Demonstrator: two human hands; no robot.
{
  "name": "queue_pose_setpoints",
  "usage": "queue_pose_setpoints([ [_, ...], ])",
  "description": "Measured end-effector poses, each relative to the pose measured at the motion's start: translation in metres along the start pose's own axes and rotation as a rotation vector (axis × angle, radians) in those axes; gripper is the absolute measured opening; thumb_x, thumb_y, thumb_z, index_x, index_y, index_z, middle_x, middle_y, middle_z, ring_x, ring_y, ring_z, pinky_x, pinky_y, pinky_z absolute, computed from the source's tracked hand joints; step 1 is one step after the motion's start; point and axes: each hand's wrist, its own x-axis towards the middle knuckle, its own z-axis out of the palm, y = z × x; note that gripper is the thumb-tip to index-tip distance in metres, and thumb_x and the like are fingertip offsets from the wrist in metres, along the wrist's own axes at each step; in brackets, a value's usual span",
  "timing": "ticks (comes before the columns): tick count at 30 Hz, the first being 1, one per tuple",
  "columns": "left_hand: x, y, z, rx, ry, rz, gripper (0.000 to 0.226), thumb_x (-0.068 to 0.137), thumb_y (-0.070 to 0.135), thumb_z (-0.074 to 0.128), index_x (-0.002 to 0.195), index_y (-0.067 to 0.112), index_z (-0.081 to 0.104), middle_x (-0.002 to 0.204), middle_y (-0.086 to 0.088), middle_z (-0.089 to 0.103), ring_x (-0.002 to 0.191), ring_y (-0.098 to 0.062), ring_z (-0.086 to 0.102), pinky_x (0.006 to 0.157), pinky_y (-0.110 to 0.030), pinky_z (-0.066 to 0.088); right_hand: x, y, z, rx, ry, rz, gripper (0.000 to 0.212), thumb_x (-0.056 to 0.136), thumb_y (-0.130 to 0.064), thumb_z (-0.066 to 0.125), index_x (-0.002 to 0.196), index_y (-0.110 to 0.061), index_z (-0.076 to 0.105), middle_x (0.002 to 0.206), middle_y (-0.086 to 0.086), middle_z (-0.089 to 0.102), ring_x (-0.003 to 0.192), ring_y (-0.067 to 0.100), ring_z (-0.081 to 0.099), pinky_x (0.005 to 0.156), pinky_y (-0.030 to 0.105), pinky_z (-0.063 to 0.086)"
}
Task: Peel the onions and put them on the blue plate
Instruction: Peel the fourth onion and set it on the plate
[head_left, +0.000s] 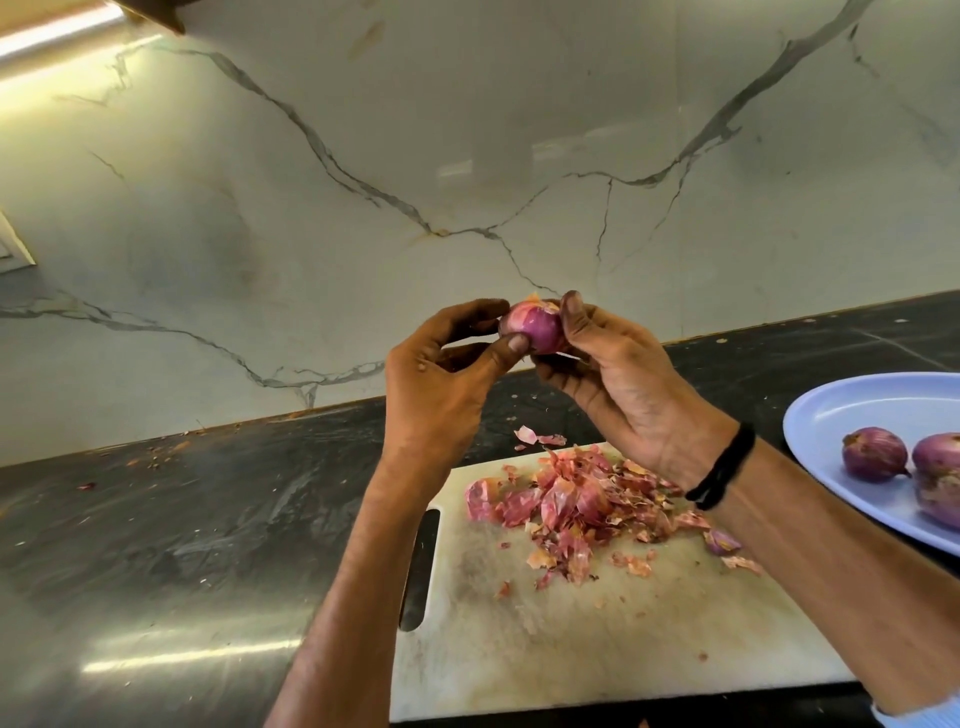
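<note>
Above the far edge of a scuffed white plastic cutting board (571, 639), both hands hold one small, round red-purple onion (535, 327) up in the air, well clear of the dark stone worktop (182, 519). L hand (441, 374) pinches it w/ thumb & fingertips on its left side. R hand (623, 384) curls round it from the right & below, thumb on top beside a pale flap of dry skin. So both are closed on the onion, neither free. It looks mostly bare, approx. one scrap left at the top.

On the board lies a heap of pink papery peels (571, 499), w/ a few bits strayed onto the worktop at the far side. To the right sits the oval pale-blue plate (857, 395), partly out of frame, w/ two peeled onions (875, 453) on it.

Risks, as I judge them:
- Bare onion is prob. slick; a hard tug on the flap w/ only fingertip hold could pop it loose, so it drops on the peels or rolls off.
- The flap may tear short, so skin rides to the plate.
- R forearm passes near the plate rim; a careless swing across could nudge the plate.
</note>
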Motion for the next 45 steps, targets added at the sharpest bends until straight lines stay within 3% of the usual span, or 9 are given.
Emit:
queue_pose_setpoints([
  [7,0.0,-0.001,0.002,-0.004,-0.015,-0.022,0.031,0.084,0.011,0.077,0.113,0.018,0.069,0.105,0.004,0.073,0.095,-0.008,0.072,0.085,-0.022,0.057,0.001,0.001,-0.002,-0.015,0.007,-0.056,0.036,0.092,-0.03,0.059,0.116,-0.004,0.067,0.12,0.015,0.069,0.107,0.023,0.067,0.094,0.036,0.056],
  [10,0.0,-0.001,0.002,-0.117,0.002,-0.124,0.03,0.081,0.023,0.076,0.11,0.019,0.071,0.103,0.0,0.075,0.096,-0.016,0.073,0.086,-0.029,0.059,0.003,0.001,-0.002,0.022,0.009,-0.065,0.033,0.094,-0.025,0.057,0.116,-0.001,0.064,0.121,0.018,0.068,0.108,0.025,0.068,0.093,0.037,0.057],
  [16,0.0,-0.005,0.005,-0.246,-0.083,-0.3,0.059,0.072,0.029,0.074,0.127,0.014,0.062,0.118,-0.012,0.068,0.11,-0.025,0.067,0.088,-0.03,0.058,0.006,0.007,-0.002,-0.061,0.004,-0.146,0.021,0.098,-0.012,0.054,0.116,-0.003,0.06,0.118,0.019,0.066,0.106,0.025,0.069,0.084,0.031,0.059],
  [20,0.0,-0.006,0.002,-0.346,-0.113,-0.361,0.066,0.068,0.018,0.075,0.133,0.018,0.06,0.12,-0.018,0.065,0.118,-0.033,0.064,0.103,-0.041,0.052,0.007,0.011,-0.005,-0.294,0.073,-0.299,0.015,0.097,-0.017,0.06,0.109,-0.009,0.061,0.117,0.017,0.064,0.108,0.027,0.067,0.086,0.038,0.059],
  [26,0.001,-0.002,0.006,-0.548,-0.064,-0.431,0.048,0.083,0.011,0.065,0.13,0.003,0.058,0.116,-0.023,0.067,0.105,-0.027,0.07,0.089,-0.033,0.059,0.004,0.008,-0.007,-0.616,0.016,-0.503,0.022,0.1,-0.008,0.057,0.119,-0.007,0.066,0.117,0.004,0.067,0.113,0.013,0.064,0.094,0.032,0.057],
  [29,0.001,-0.002,0.007,-0.598,-0.006,-0.431,0.043,0.088,0.003,0.064,0.129,-0.001,0.051,0.116,-0.027,0.067,0.104,-0.03,0.071,0.09,-0.038,0.059,0.003,0.014,-0.006,-0.866,0.009,-0.664,0.033,0.093,-0.02,0.068,0.125,-0.011,0.063,0.124,0.003,0.062,0.116,0.011,0.06,0.097,0.027,0.053],
  [34,0.002,0.002,0.004,-0.56,0.046,-0.372,0.063,0.073,0.012,0.07,0.13,0.0,0.045,0.117,-0.025,0.066,0.1,-0.029,0.072,0.089,-0.042,0.06,0.005,0.021,-0.006,-1.062,0.038,-0.927,0.03,0.086,-0.014,0.076,0.112,-0.003,0.066,0.113,0.011,0.059,0.102,0.017,0.061,0.088,0.019,0.054],
  [40,0.002,-0.002,0.003,-0.487,-0.001,-0.308,0.055,0.072,0.013,0.071,0.12,0.005,0.046,0.122,-0.023,0.064,0.108,-0.033,0.07,0.088,-0.041,0.06,0.005,0.021,-0.008,-1.136,0.093,-1.015,0.028,0.086,-0.02,0.069,0.109,-0.003,0.068,0.107,0.01,0.064,0.097,0.01,0.059,0.091,0.008,0.047],
  [45,0.003,-0.009,0.0,-0.324,-0.018,-0.228,0.051,0.068,0.018,0.077,0.11,0.009,0.049,0.12,-0.014,0.065,0.114,-0.033,0.066,0.094,-0.053,0.056,0.006,0.02,-0.009,-1.186,0.104,-1.027,0.026,0.085,-0.018,0.069,0.105,-0.002,0.069,0.102,0.009,0.067,0.095,0.011,0.06,0.091,0.004,0.044],
])
